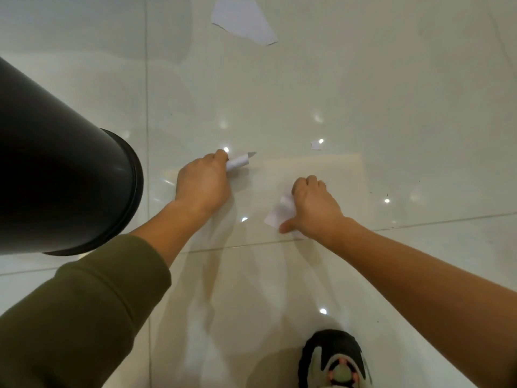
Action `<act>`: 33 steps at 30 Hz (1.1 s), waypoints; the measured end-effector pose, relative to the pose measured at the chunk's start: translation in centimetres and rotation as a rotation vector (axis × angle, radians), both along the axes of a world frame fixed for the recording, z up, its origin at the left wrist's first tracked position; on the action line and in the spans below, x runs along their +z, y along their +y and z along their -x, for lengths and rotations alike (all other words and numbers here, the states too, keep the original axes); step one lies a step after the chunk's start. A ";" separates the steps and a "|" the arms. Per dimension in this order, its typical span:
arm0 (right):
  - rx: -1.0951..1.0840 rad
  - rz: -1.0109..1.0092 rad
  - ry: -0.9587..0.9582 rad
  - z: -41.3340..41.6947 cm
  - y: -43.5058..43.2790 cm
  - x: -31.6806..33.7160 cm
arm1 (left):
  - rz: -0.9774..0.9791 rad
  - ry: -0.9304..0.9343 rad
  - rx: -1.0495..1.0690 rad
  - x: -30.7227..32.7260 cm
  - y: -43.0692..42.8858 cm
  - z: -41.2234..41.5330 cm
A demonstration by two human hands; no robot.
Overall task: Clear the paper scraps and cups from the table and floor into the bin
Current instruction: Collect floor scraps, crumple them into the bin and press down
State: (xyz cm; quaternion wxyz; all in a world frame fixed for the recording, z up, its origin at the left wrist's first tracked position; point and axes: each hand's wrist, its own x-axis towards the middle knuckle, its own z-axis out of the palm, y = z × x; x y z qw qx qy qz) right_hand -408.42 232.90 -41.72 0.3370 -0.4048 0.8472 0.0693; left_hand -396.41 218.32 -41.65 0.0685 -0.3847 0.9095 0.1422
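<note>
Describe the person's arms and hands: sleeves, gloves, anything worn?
The left arm wears an olive-green long sleeve whose cuff ends partway up the forearm. The right forearm is bare as far as the frame shows, with no sleeve in view. The left hand and right hand are bare: no gloves, rings, watch or wristband visible.
</note>
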 end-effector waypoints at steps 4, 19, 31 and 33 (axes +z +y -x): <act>-0.091 0.071 -0.100 1.0 -0.3 0.1 | -0.013 0.073 0.013 1.1 -0.2 0.0; -0.419 0.477 -0.051 8.2 -3.9 -2.8 | -0.283 0.263 0.116 8.1 -2.1 -1.2; -0.303 0.455 -0.002 8.6 0.1 0.1 | -0.255 0.291 0.203 6.8 -1.6 -2.6; -0.216 0.423 -0.016 8.2 2.4 0.5 | -0.270 0.288 0.213 6.8 -1.1 -2.6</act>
